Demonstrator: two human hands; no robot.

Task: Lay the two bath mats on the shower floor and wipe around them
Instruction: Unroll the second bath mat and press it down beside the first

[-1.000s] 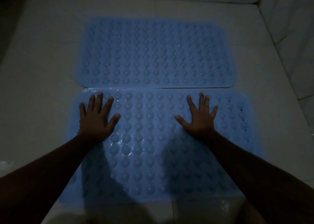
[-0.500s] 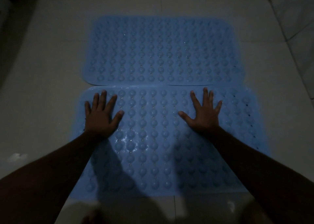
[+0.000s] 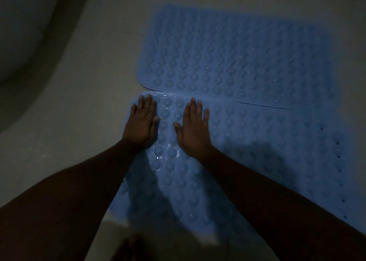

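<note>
Shower floor [image 3: 75, 106]: pale tile, left of the near bath mat [image 3: 277, 151]. Left grip [image 3: 141, 122]: fingers straight and together, palm pressed flat on that mat's far left corner. Right grip [image 3: 195, 130]: just right of it on the same mat, flat, fingers straight, thumb spread, holding nothing. Far bath mat [image 3: 237, 52]: lies flat beyond the near mat. Their edges meet at left, with a thin dark gap toward the right. Both mats are blue, studded and wet.

The far mat [image 3: 237, 52] lies behind the near mat [image 3: 277, 141] on the shower floor [image 3: 89, 82], edges meeting, perhaps overlapping at left. Your left grip [image 3: 141, 122] and right grip [image 3: 193, 128] rest on the near mat's far-left corner.
</note>
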